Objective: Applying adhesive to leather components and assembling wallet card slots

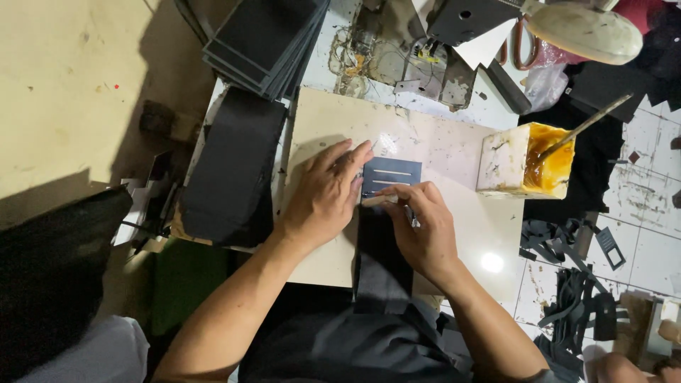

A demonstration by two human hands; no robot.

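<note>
The left hand [323, 195] lies flat, fingers spread and released, pressing on the left edge of a small dark slotted piece [392, 172] that rests near the middle of the pale tabletop [454, 152]. The right hand [424, 234] has its fingers clenched around a thin pale tool [377, 200], whose tip meets the lower edge of the piece. A dark strip [379, 273] runs from beneath the hands toward the tabletop's near edge. At the right edge stands a glue container [521, 167] with amber glue and a brush stick [592, 122] leaning in it. A stack of dark sheets [266, 42] sits beyond the far left corner, and a black sheet [230, 167] lies along the left edge.
</note>
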